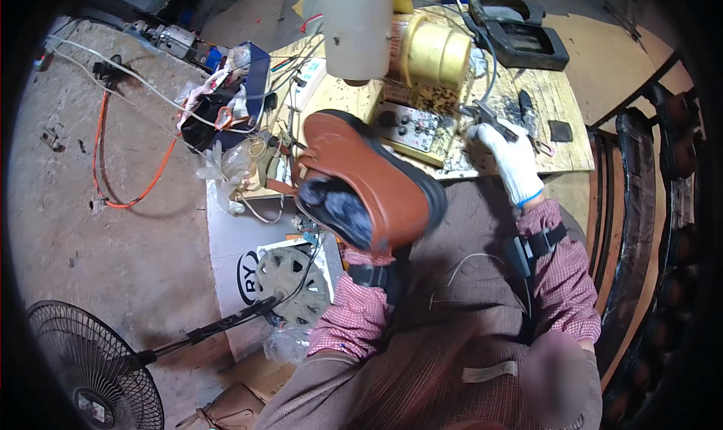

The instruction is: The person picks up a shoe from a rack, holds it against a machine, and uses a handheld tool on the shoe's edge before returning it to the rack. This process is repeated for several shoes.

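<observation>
"Concrete floor is spreading along the left, and a wooden desk is standing ahead of the person. What is the left hand doing?"

"It is holding a brown shoe, which is overlapping the near edge of the desk in this view. The fingers are hiding behind the shoe, so I am not confirming their exact placing."

"Condition of the shoe?"

"Its opening is facing the wearer and showing a fluffy grey lining. A dark sole is running along the right side, slightly blurring."

"And the right hand?"

"It is wearing a white glove and closing around a dark plier-like tool over the right part of the desk, well apart from the shoe."

"What is standing nearby?"

"A yellow round housing is sitting behind a control panel with dark knobs. Black trays are lying at the far right corner. Clear plastic is hanging by the left edge, and a black fan is standing at lower left."
</observation>
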`<state>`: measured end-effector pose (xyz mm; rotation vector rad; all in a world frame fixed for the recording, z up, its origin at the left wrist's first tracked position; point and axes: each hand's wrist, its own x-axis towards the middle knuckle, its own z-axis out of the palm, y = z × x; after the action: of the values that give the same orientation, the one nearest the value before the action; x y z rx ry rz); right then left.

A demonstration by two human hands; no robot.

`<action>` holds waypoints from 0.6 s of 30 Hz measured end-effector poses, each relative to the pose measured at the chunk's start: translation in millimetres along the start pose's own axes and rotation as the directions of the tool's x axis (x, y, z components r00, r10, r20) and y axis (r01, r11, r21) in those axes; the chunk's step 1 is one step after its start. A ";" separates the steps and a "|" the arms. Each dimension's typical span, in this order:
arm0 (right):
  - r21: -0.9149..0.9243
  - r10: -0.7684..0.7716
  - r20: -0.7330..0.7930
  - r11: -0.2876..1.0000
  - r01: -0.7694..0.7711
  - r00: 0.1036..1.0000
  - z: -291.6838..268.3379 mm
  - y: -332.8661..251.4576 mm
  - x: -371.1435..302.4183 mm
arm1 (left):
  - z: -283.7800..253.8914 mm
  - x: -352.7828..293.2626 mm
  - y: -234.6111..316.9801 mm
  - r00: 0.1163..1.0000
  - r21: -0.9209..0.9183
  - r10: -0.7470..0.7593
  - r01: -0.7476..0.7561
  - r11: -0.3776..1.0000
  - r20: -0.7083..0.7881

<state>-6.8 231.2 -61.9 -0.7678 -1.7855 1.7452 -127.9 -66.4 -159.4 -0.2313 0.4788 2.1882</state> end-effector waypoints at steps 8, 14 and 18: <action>-0.109 -0.073 -0.213 0.993 0.051 0.974 -17.2 16.5 -70.3 | -34.7 23.5 1.0 0.999 -0.054 0.034 -0.034 0.998 -0.005; -0.742 -0.343 0.293 0.506 0.439 0.892 -44.7 -67.5 -161.7 | -8.2 19.9 -2.8 1.000 0.010 0.015 -0.015 1.000 -0.010; -0.464 -0.350 0.709 0.422 0.779 0.612 -49.1 -96.3 -179.9 | 47.5 -27.7 -40.2 0.995 0.222 -0.023 0.045 0.974 -0.100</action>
<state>150.9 136.8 39.6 0.2000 -2.7591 0.6660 -79.0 -44.2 -117.5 -0.2216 0.7653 2.0755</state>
